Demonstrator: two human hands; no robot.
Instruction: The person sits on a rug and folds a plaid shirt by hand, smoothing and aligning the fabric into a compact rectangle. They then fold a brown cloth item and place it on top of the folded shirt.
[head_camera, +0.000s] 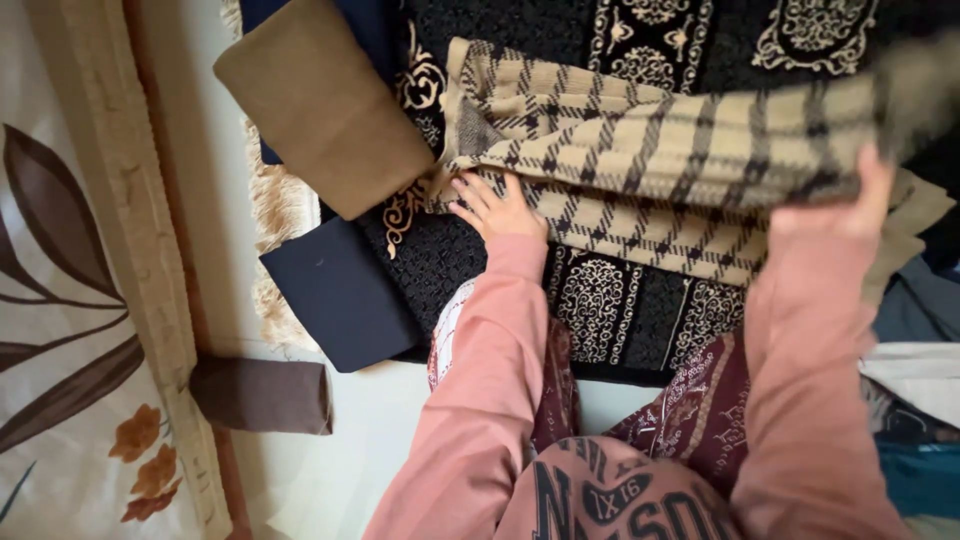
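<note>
We note the beige plaid cloth (660, 150) lying across the middle and right of the scene, partly folded, on a black rug with cream ornament (620, 300). Its upper layer is lifted and runs right, where it blurs near the frame edge; its lower layer lies flat, with its near edge slanting down to the right.

The left hand (497, 208) lies open, fingers spread, palm down on the cloth's left near corner, just under the folded edge. The right hand (845, 205) is raised at the cloth's right part with the upper layer draped over it; the fingers are hidden by fabric and blur, so we cannot tell whether it grips or merely props the cloth. Both arms wear pink sleeves.

Left of the cloth, a folded tan fabric (325, 105) lies tilted, its near right corner almost touching the cloth's left end. Nearer, a folded dark navy piece (340, 295) lies at the rug's fringed left edge. A brown folded piece (262, 395) rests on the pale floor (370, 440), well apart from the cloth. The bare floor between the rug and the person's knees forms a narrow strip. A leaf-patterned cover (60, 300) borders the far left. More fabrics (920, 370) crowd the right edge.
</note>
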